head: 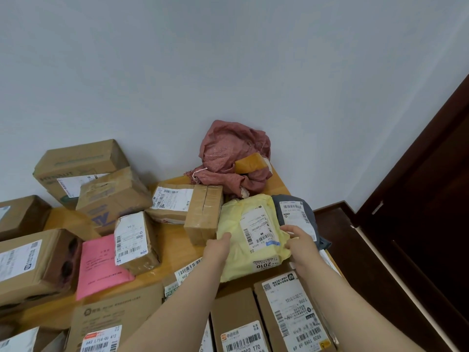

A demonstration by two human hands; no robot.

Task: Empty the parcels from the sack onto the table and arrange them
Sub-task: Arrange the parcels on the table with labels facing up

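The yellow parcel (250, 237) lies on the desk (167, 240) between both hands, their fingers clamped on its edges: left hand (219, 246) on its left side, right hand (300, 241) on its right. Just beyond the right fingers sits a grey parcel (295, 212); farther back, the crumpled red sack (228, 158).

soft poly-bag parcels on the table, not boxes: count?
2 clearly: yellow bag gripped by left hand and right hand; grey bag just behind it. More may hide under boxes.
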